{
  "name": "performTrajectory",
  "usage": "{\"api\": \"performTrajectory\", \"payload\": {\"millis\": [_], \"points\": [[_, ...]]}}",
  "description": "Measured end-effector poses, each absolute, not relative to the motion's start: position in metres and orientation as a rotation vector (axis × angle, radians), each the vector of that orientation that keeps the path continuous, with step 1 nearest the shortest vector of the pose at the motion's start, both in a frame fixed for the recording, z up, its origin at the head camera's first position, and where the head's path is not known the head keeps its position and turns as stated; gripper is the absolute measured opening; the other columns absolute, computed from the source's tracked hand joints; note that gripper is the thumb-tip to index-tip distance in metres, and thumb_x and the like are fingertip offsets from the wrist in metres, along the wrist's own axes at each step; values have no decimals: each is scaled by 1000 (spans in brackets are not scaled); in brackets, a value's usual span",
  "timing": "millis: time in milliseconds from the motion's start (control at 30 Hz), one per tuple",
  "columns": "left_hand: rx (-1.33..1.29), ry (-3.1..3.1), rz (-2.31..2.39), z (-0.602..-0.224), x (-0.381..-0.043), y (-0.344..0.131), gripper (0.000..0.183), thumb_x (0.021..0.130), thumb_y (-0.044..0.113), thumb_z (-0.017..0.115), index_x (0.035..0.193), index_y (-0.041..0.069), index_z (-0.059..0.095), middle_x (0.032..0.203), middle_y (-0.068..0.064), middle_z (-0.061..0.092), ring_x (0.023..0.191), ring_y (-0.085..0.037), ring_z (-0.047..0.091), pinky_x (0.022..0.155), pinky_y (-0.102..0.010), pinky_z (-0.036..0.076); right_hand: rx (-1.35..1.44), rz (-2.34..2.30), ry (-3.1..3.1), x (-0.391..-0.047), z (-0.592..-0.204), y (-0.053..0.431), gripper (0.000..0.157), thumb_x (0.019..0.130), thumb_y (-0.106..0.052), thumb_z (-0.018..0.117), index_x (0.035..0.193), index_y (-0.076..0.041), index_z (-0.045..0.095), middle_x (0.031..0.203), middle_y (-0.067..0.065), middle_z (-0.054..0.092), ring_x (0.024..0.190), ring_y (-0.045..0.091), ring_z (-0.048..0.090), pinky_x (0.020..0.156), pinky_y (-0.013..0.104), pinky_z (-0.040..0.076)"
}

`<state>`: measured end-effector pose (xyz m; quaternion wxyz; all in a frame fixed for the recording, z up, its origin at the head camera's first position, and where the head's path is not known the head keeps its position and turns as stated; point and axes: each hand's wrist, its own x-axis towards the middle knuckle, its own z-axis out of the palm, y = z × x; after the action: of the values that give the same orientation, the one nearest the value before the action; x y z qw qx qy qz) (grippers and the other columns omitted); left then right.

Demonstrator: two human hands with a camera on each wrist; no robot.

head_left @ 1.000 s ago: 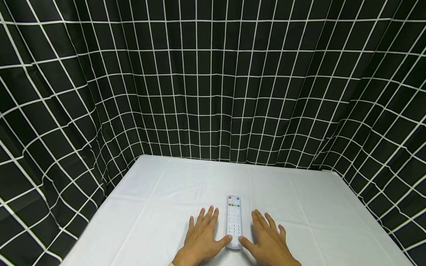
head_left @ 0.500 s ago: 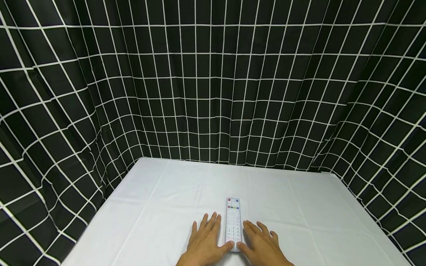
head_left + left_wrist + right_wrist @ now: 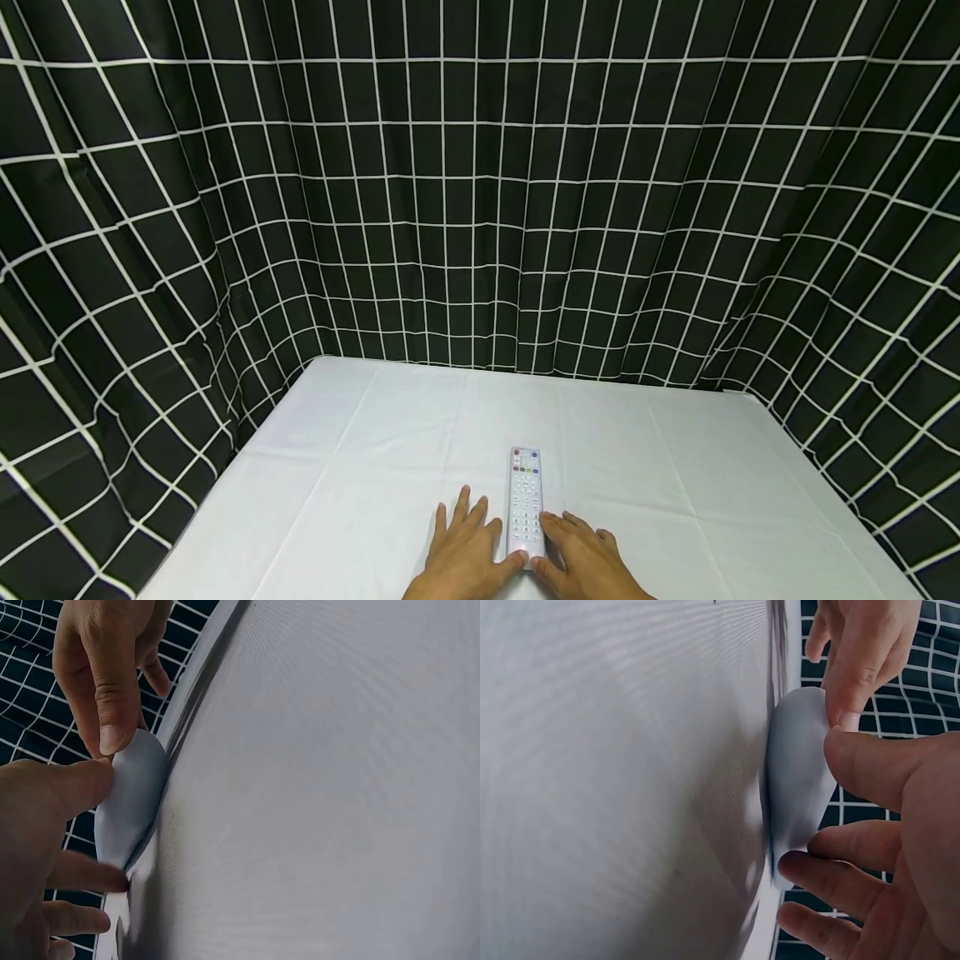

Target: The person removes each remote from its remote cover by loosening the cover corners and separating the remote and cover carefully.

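Observation:
A white remote control (image 3: 525,508) with small buttons, some coloured at its far end, lies lengthwise on the white-covered table between two bare hands. My left hand (image 3: 467,554) has its thumb on the remote's near end. Its index finger bends beside the left edge with a small gap in the head view; the other fingers are spread over the cloth. My right hand (image 3: 587,554) touches the near end with its thumb and the right edge with its fingertips, pinching it. In the right wrist view, the remote's rounded end (image 3: 801,765) shows between thumb and fingers.
A white cloth (image 3: 360,492) with faint creases covers the table. A black curtain with a white grid (image 3: 480,208) hangs behind the table and along both sides.
The right hand has moved left, bringing its fingers against the remote's edge. The left index finger has bent from straight. The remote looks slightly lower in view, as the camera view has shifted.

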<state>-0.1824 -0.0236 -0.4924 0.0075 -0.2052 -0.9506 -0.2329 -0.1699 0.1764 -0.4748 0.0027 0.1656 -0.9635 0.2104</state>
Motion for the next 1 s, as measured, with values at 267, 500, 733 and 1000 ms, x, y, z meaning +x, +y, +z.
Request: {"api": "performTrajectory", "payload": {"millis": [267, 500, 733, 1000], "points": [[-728, -2959, -721, -493, -182, -21, 65, 82, 58, 66, 111, -1, 69, 136, -22, 50, 138, -46, 20, 102, -70, 16, 570, 718, -3011, -168, -474, 177, 65, 77, -35, 79, 123, 6, 59, 124, 20, 60, 117, 49, 49, 80, 75, 34], [-804, -2914, -752, -493, -182, -21, 55, 81, 45, 74, 110, -2, 68, 122, -15, 62, 134, -40, 34, 103, -64, 25, 668, 709, -2951, -167, -474, 178, 57, 76, -24, 81, 119, 9, 61, 118, 23, 63, 110, 46, 56, 83, 65, 44], [-836, -2854, -861, -491, -180, -22, 53, 83, 44, 73, 108, -3, 69, 119, -14, 64, 131, -38, 40, 103, -57, 31, 725, 763, -2924, -162, -469, 182, 55, 81, -22, 77, 120, 12, 59, 120, 26, 60, 106, 41, 60, 87, 52, 48], [-988, -2619, -1201, -476, -180, -21, 37, 94, 30, 64, 106, -4, 68, 103, -8, 70, 76, 0, 60, 63, -18, 50, 688, 821, -2777, -157, -453, 184, 40, 84, -18, 75, 113, 7, 66, 112, 18, 66, 100, 33, 64, 80, 45, 53]]}}
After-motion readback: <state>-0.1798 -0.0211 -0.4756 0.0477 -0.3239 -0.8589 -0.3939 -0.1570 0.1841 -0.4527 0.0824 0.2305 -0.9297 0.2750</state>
